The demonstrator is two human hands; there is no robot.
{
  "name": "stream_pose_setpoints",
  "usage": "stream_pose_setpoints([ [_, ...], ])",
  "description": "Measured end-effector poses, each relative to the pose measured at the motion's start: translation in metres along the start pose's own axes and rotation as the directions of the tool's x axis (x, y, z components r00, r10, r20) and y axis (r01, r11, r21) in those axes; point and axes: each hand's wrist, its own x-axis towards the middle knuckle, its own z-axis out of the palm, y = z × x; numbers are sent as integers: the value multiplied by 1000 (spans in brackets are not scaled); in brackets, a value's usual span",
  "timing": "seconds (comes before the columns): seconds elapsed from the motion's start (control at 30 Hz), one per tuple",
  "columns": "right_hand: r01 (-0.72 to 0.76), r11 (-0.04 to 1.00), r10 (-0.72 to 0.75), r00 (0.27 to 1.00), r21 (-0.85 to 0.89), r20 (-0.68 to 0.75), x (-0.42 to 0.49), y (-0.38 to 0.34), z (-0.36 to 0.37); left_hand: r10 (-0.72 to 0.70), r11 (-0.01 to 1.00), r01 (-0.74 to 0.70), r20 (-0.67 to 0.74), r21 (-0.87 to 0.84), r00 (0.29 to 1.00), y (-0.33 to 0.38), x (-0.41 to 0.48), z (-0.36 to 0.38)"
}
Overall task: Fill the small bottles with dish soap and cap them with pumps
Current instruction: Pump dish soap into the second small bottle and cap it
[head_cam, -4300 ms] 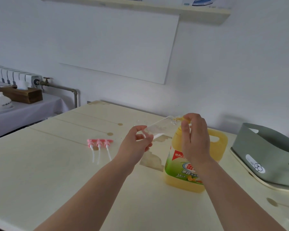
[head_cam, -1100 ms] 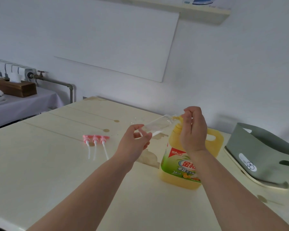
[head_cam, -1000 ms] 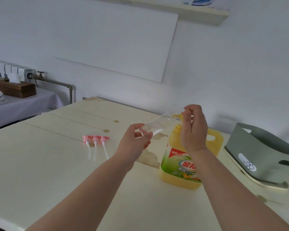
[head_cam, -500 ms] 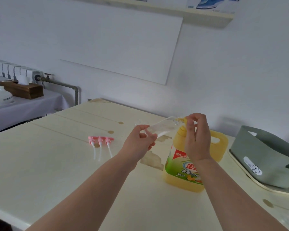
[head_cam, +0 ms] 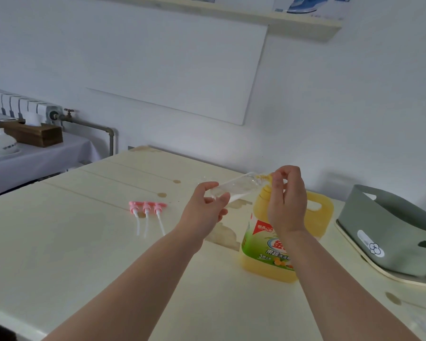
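Holding the small clear plastic bottle (head_cam: 236,188) nearly level in your left hand (head_cam: 204,212), you risk spillage: your right hand (head_cam: 287,205) pinches a yellow piece (head_cam: 266,177) at its mouth, above the large yellow soap jug (head_cam: 261,252).

On the cream wooden table (head_cam: 59,242), three pink plastic pumps (head_cam: 146,207) lie side by side left of centre, their tubes pointing toward the person. The large yellow plastic dish soap jug (head_cam: 261,244) stands upright to their right, and the grey plastic basket (head_cam: 389,230) sits further right. Above the table, the small clear plastic bottle (head_cam: 236,187) is held tilted. The left hand (head_cam: 203,210) grips its lower left end and the right hand (head_cam: 287,203) pinches its raised right end, just above the jug's neck. Beyond the table's left side, a brown wooden box (head_cam: 32,135) rests on a cloth-covered side table (head_cam: 35,163).
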Motion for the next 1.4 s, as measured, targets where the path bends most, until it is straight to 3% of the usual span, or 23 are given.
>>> stream_pose_setpoints([
  [0.7, 8, 1000, -7, 1000, -23, 26, 3, 2, -2, -77, 996, 79, 70, -30, 995, -3, 5, -2],
  [0.87, 2, 1000, -3, 998, 14, 56, 8, -4, -7, -29, 998, 18, 161, 68, 986, 0, 5, -5],
  [1.2, 17, 999, -14, 999, -47, 47, -1, 2, -3, -20, 998, 12, 132, 55, 991, -13, 6, -4],
  [1.4, 16, 999, -19, 997, 39, 69, -1, -2, -8, -4, 1000, 0, 137, 29, 990, -11, 7, -3],
])
